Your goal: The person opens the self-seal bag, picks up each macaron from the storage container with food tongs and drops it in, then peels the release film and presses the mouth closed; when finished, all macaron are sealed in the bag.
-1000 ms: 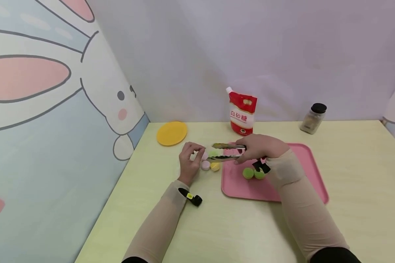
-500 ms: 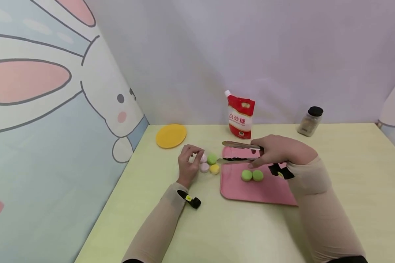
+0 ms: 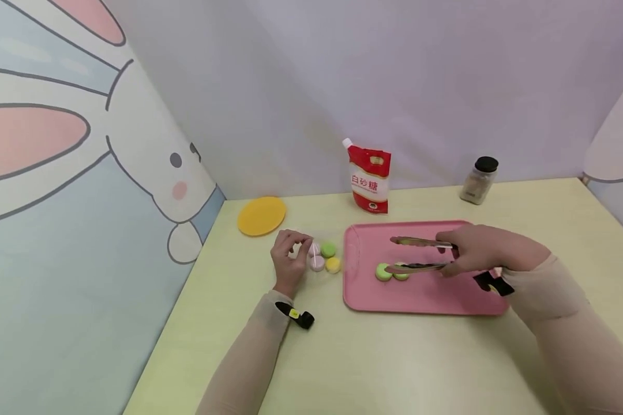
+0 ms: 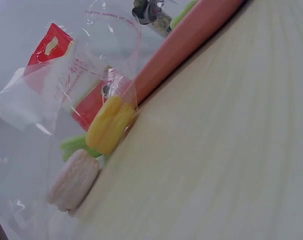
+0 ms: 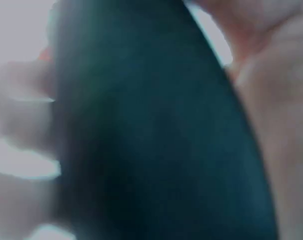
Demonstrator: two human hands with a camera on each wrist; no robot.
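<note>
My left hand [image 3: 289, 262] pinches the edge of a clear plastic bag [image 4: 21, 150] between thumb and fingers. Inside the bag lie several macarons: a yellow macaron [image 4: 109, 125], a green macaron [image 3: 328, 249] and two pale pink ones, one of them a pale macaron [image 4: 74, 181] near the left wrist camera. Over the pink tray [image 3: 374, 300], my right hand [image 3: 490, 251] grips metal tongs [image 3: 420, 267], their arms spread apart with nothing held between them. Two green macarons [image 3: 383, 272] sit side by side on the tray, partly overlapped by the lower tong arm. A dark handle fills the right wrist view.
A yellow plate [image 3: 262, 216] lies at the table's back left. Against the wall stand a red and white sugar pouch [image 3: 370, 181] with a white cap and a jar [image 3: 479, 181] with a black lid. The bag lies just left of the tray.
My right hand has drawn the tongs right, away from the bag and over the tray. My left hand keeps its pinch on the bag. The head view has shifted slightly.
</note>
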